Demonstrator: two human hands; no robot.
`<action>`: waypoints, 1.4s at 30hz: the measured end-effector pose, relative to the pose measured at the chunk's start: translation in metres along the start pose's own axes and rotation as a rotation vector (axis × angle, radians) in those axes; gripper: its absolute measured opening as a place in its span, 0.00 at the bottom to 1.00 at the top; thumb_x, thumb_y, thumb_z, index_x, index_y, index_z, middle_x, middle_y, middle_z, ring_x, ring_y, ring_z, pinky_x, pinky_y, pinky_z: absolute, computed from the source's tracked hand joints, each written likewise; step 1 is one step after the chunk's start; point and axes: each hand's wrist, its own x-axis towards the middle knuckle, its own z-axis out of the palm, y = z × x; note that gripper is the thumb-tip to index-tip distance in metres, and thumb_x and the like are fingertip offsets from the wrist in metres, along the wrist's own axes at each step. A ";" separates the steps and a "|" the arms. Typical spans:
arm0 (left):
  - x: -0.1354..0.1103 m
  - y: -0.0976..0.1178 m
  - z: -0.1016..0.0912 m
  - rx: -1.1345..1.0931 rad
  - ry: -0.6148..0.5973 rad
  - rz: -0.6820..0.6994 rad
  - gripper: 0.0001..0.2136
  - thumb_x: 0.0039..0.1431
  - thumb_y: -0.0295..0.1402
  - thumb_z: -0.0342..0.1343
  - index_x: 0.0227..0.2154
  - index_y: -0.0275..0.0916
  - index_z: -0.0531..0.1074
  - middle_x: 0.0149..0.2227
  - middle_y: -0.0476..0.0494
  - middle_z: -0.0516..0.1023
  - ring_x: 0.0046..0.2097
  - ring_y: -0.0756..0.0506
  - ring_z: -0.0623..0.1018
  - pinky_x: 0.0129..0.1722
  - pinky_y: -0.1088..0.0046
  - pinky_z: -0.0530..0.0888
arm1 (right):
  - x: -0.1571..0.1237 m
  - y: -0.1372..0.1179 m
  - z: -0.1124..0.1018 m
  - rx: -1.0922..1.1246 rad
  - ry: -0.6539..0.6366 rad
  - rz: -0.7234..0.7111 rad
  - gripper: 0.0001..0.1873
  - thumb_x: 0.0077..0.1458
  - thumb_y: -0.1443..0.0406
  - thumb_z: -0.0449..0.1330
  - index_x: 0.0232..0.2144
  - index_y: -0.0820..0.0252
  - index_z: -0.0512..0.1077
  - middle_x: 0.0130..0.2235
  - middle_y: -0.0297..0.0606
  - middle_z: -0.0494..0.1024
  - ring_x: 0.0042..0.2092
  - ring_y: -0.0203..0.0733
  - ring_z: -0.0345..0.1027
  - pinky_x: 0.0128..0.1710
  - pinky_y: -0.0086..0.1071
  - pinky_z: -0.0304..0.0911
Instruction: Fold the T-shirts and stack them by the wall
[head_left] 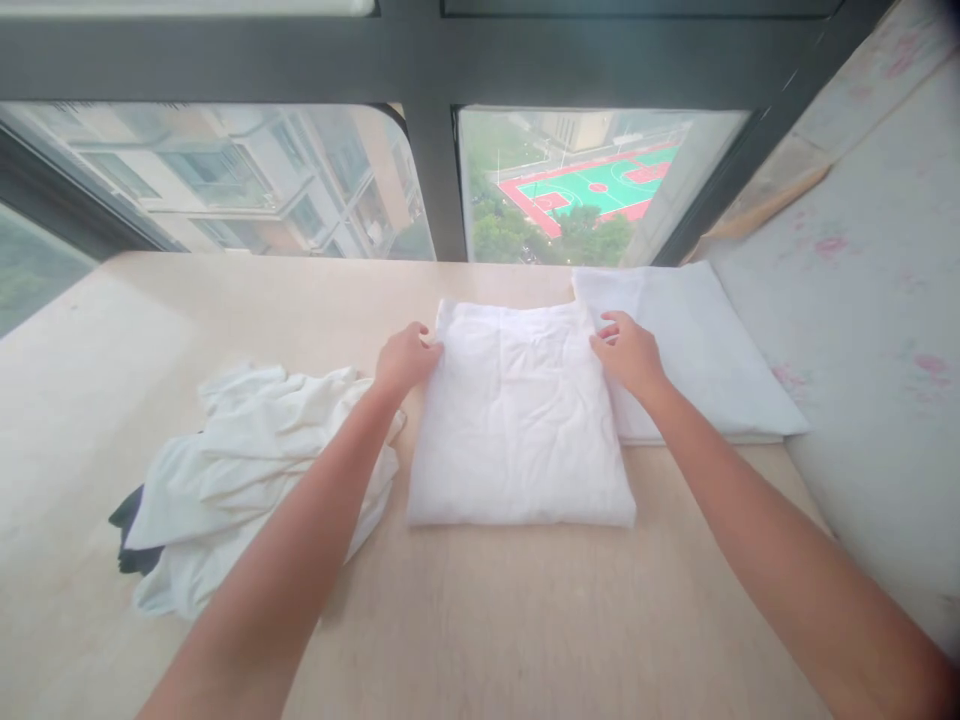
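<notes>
A white cloth (517,420), folded into a near square with creases across its upper part, lies flat in front of me. At its upper left edge, my left hand (407,357) is closed, thumb and fingers pinching the side. My right hand (628,352) grips the opposite edge between thumb and fingers, with one finger held a little apart. Both forearms reach in from the bottom corners. Behind my right hand is a larger folded white cloth (697,350), partly covered by the hand and the nearer cloth.
A crumpled pile of white cloth (247,450) lies at the left, with a dark piece (139,535) poking out beneath it. The pale wooden surface (495,620) ends at a dark-framed window (442,180). A flowered wall (877,330) bounds the right side.
</notes>
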 end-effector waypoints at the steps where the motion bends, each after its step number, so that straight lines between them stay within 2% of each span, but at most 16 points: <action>1: -0.008 0.000 -0.002 0.093 0.018 -0.012 0.13 0.57 0.37 0.62 0.41 0.35 0.73 0.36 0.47 0.76 0.43 0.45 0.77 0.46 0.68 0.71 | -0.012 0.003 -0.004 -0.027 0.002 0.005 0.23 0.51 0.62 0.60 0.51 0.61 0.70 0.41 0.42 0.79 0.39 0.41 0.71 0.42 0.33 0.63; 3: -0.032 -0.001 -0.006 0.279 0.042 -0.034 0.12 0.52 0.36 0.64 0.38 0.36 0.74 0.31 0.47 0.76 0.42 0.43 0.77 0.46 0.69 0.69 | -0.041 0.012 -0.012 -0.055 -0.021 0.028 0.22 0.52 0.61 0.58 0.50 0.60 0.72 0.40 0.40 0.79 0.37 0.40 0.72 0.42 0.33 0.63; 6: -0.082 -0.008 -0.009 0.448 0.035 -0.061 0.11 0.53 0.38 0.62 0.37 0.39 0.74 0.31 0.44 0.77 0.39 0.40 0.77 0.44 0.66 0.67 | -0.094 0.031 -0.024 -0.024 -0.079 0.091 0.21 0.54 0.57 0.56 0.48 0.60 0.74 0.40 0.41 0.80 0.38 0.41 0.73 0.43 0.34 0.64; 9: -0.129 -0.016 -0.015 0.524 0.003 -0.094 0.15 0.56 0.42 0.58 0.42 0.39 0.74 0.34 0.41 0.79 0.37 0.40 0.77 0.40 0.66 0.67 | -0.145 0.047 -0.036 0.006 -0.145 0.188 0.22 0.56 0.52 0.55 0.44 0.59 0.75 0.41 0.42 0.80 0.41 0.44 0.74 0.45 0.36 0.65; 12: -0.160 -0.022 -0.022 0.486 -0.033 -0.154 0.20 0.55 0.46 0.59 0.45 0.38 0.73 0.35 0.42 0.79 0.36 0.41 0.77 0.37 0.68 0.67 | -0.179 0.053 -0.040 0.084 -0.240 0.287 0.26 0.57 0.47 0.53 0.45 0.60 0.76 0.42 0.43 0.81 0.41 0.47 0.75 0.46 0.39 0.66; 15: -0.174 -0.021 -0.025 0.160 -0.090 -0.299 0.23 0.50 0.48 0.63 0.45 0.39 0.73 0.33 0.45 0.77 0.32 0.45 0.74 0.30 0.73 0.65 | -0.185 0.044 -0.037 0.175 -0.286 0.337 0.29 0.56 0.46 0.55 0.48 0.62 0.75 0.43 0.45 0.81 0.41 0.47 0.76 0.45 0.39 0.68; 18: -0.176 -0.016 -0.023 -0.149 -0.183 -0.408 0.24 0.49 0.50 0.63 0.43 0.38 0.74 0.30 0.47 0.75 0.28 0.50 0.70 0.22 0.78 0.60 | -0.176 0.026 -0.033 0.322 -0.386 0.401 0.29 0.55 0.46 0.57 0.48 0.63 0.75 0.44 0.46 0.81 0.41 0.48 0.75 0.37 0.36 0.69; 21: -0.171 -0.012 -0.020 -0.263 -0.227 -0.431 0.22 0.50 0.51 0.63 0.38 0.37 0.74 0.26 0.49 0.72 0.24 0.52 0.67 0.20 0.79 0.57 | -0.168 0.013 -0.026 0.526 -0.491 0.496 0.28 0.54 0.47 0.59 0.46 0.63 0.75 0.45 0.47 0.80 0.42 0.47 0.76 0.32 0.32 0.68; 23: -0.167 -0.012 -0.019 -0.321 -0.237 -0.441 0.21 0.48 0.49 0.65 0.37 0.36 0.74 0.25 0.50 0.71 0.23 0.53 0.67 0.19 0.79 0.57 | -0.166 0.010 -0.020 0.685 -0.513 0.531 0.25 0.52 0.51 0.63 0.47 0.61 0.75 0.47 0.46 0.80 0.44 0.45 0.76 0.37 0.32 0.69; 26: -0.165 -0.006 -0.020 -0.375 -0.247 -0.431 0.20 0.46 0.44 0.66 0.38 0.36 0.74 0.25 0.48 0.73 0.26 0.50 0.72 0.21 0.78 0.62 | -0.166 0.004 -0.017 0.873 -0.489 0.560 0.22 0.49 0.58 0.66 0.47 0.61 0.75 0.48 0.45 0.79 0.46 0.43 0.75 0.41 0.32 0.70; 28: -0.166 0.008 -0.025 -0.427 -0.243 -0.403 0.19 0.47 0.42 0.65 0.39 0.36 0.74 0.27 0.47 0.75 0.29 0.48 0.75 0.23 0.78 0.66 | -0.165 -0.007 -0.026 0.950 -0.460 0.571 0.20 0.48 0.61 0.66 0.44 0.61 0.75 0.47 0.44 0.80 0.44 0.43 0.76 0.38 0.31 0.71; 30: -0.168 0.034 -0.032 -0.528 -0.206 -0.343 0.16 0.47 0.39 0.66 0.37 0.36 0.74 0.30 0.47 0.77 0.31 0.49 0.75 0.26 0.78 0.69 | -0.160 -0.026 -0.046 1.062 -0.443 0.556 0.18 0.47 0.63 0.66 0.43 0.61 0.75 0.46 0.42 0.80 0.41 0.40 0.75 0.35 0.28 0.71; 33: -0.169 0.089 -0.042 -0.666 -0.106 -0.195 0.12 0.45 0.34 0.67 0.31 0.37 0.73 0.29 0.50 0.75 0.29 0.52 0.73 0.25 0.80 0.71 | -0.144 -0.064 -0.092 1.227 -0.406 0.525 0.13 0.48 0.65 0.65 0.38 0.61 0.74 0.40 0.39 0.80 0.35 0.36 0.73 0.29 0.24 0.70; 36: -0.160 0.148 -0.045 -0.723 -0.112 -0.063 0.07 0.49 0.32 0.64 0.29 0.36 0.72 0.27 0.51 0.72 0.27 0.54 0.70 0.21 0.83 0.68 | -0.118 -0.099 -0.140 1.308 -0.356 0.448 0.05 0.51 0.68 0.63 0.32 0.62 0.72 0.30 0.33 0.75 0.29 0.30 0.68 0.25 0.19 0.67; 38: -0.147 0.181 -0.041 -0.761 -0.168 -0.012 0.03 0.54 0.29 0.58 0.30 0.34 0.72 0.27 0.49 0.70 0.27 0.55 0.69 0.21 0.84 0.66 | -0.097 -0.114 -0.163 1.349 -0.352 0.400 0.00 0.54 0.70 0.59 0.31 0.63 0.70 0.27 0.31 0.72 0.27 0.27 0.66 0.24 0.17 0.66; 42: -0.111 0.229 -0.016 -0.776 -0.264 -0.029 0.07 0.61 0.24 0.47 0.31 0.32 0.71 0.25 0.48 0.67 0.25 0.57 0.69 0.22 0.86 0.63 | -0.052 -0.126 -0.192 1.367 -0.303 0.374 0.08 0.59 0.71 0.51 0.29 0.64 0.68 0.24 0.30 0.68 0.27 0.25 0.66 0.27 0.16 0.66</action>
